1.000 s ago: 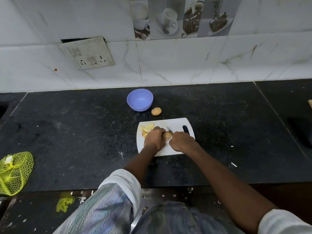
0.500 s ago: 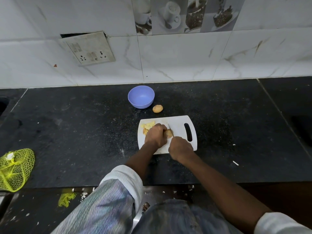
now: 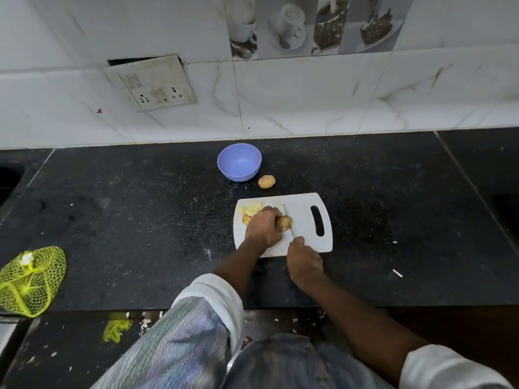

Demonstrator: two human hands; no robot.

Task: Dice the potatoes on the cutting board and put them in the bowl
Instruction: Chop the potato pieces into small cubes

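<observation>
A white cutting board (image 3: 304, 204) lies on the black counter. My left hand (image 3: 262, 227) holds a potato piece (image 3: 284, 222) down on the board. My right hand (image 3: 304, 261) grips a knife (image 3: 288, 220) by its handle, the thin blade running along the potato's right side. Cut potato pieces (image 3: 250, 210) lie at the board's far left corner, partly hidden by my left hand. A whole potato (image 3: 266, 181) sits on the counter beyond the board. An empty purple bowl (image 3: 239, 162) stands just left of it.
A yellow mesh bag (image 3: 29, 280) lies at the counter's near left edge. A tiled wall with a socket plate (image 3: 153, 82) runs behind the counter. A sink edge (image 3: 8, 178) shows at far left. Small white scraps (image 3: 397, 273) dot the counter to the right.
My right hand has drawn back toward me along the board, pulling the knife with it. The left hand stays on the potato piece. The camera has tilted slightly.
</observation>
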